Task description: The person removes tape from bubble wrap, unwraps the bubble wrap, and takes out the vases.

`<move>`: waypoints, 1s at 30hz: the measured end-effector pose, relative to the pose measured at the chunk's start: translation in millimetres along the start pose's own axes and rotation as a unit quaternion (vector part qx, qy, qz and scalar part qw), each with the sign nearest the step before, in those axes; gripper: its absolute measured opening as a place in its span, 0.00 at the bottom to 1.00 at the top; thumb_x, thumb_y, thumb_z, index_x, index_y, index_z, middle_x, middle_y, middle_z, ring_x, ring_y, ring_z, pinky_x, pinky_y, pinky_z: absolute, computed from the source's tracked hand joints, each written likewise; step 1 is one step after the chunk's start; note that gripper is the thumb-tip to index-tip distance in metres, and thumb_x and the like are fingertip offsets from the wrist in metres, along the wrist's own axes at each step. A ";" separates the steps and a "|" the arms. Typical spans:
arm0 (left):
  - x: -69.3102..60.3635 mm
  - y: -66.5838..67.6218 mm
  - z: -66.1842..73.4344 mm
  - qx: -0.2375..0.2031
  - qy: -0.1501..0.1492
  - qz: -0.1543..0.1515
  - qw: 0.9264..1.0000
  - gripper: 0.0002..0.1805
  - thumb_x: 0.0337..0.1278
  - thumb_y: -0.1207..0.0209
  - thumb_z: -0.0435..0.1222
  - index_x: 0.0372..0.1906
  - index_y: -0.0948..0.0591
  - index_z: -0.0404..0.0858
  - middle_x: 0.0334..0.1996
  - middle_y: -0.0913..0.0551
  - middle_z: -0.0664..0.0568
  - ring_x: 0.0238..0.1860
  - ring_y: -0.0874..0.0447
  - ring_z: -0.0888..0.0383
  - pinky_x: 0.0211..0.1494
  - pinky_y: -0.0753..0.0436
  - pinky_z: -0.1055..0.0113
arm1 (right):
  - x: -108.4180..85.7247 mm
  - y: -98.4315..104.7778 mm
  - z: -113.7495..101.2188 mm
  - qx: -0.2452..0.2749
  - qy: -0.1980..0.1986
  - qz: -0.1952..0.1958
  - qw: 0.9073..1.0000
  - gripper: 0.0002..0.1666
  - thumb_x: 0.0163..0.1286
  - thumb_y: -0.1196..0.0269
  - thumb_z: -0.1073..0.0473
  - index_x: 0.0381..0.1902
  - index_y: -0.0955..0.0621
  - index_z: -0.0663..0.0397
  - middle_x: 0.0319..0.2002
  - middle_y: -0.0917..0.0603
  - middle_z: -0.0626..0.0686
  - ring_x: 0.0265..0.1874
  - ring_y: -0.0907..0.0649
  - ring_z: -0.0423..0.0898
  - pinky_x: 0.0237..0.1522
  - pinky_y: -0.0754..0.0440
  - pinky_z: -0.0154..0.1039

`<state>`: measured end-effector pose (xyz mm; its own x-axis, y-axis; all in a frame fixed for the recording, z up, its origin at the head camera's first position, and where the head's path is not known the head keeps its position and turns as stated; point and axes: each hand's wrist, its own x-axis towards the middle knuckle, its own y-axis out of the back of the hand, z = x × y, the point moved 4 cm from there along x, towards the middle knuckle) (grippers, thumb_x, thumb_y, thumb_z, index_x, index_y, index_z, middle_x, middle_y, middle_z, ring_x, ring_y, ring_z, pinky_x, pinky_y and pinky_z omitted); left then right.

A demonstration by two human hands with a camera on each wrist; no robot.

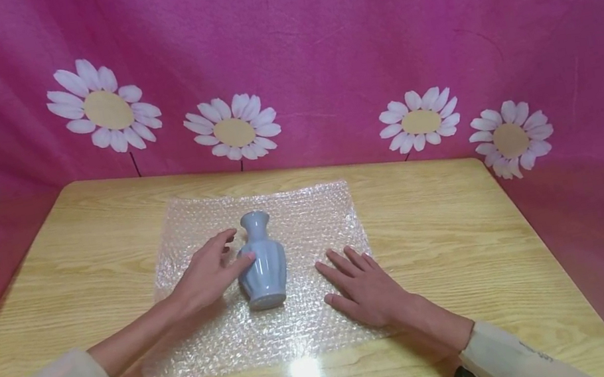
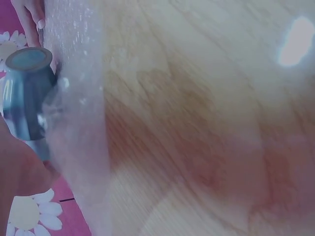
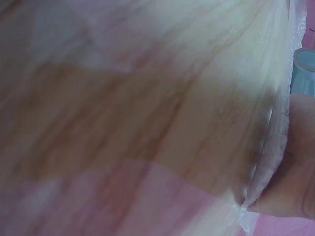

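A glossy blue-grey vase [image 1: 264, 269] lies on its side on a sheet of clear bubble wrap [image 1: 306, 214], neck pointing away and base toward me. My left hand [image 1: 205, 276] is at the vase's left side, thumb touching its body and the other fingers loosely bent beside the neck. The left wrist view shows the vase [image 2: 29, 93] base first, with part of the left hand [image 2: 22, 167] beneath it. With fingers spread, my right hand [image 1: 365, 292] rests on the wrap's right side. The right wrist view catches only part of that hand [image 3: 300, 157] past the wrap's edge.
A light wood-grain table [image 1: 445, 244] carries the wrap and reflects a bright light near its front. Behind and at both sides hangs a magenta cloth [image 1: 313, 45] printed with large white daisies.
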<state>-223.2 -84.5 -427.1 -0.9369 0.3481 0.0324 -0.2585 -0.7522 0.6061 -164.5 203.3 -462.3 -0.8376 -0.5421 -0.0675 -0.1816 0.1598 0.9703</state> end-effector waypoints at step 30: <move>11.2 -21.0 8.6 -0.057 0.092 -0.019 0.994 0.50 0.55 0.36 0.62 0.72 0.35 0.33 0.56 0.19 0.38 0.49 0.17 0.47 0.53 0.18 0.53 | -0.2 0.6 -0.4 0.004 -0.003 0.004 1.000 0.38 0.78 0.54 0.37 0.80 0.42 0.43 0.79 0.47 0.56 0.76 0.52 0.63 0.71 0.50 0.66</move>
<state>-226.3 -60.0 -432.6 -0.9505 0.2765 -0.1417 -0.3095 -0.8028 0.5096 -164.2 203.2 -461.6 -0.8421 -0.5358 -0.0610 -0.1791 0.1712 0.9688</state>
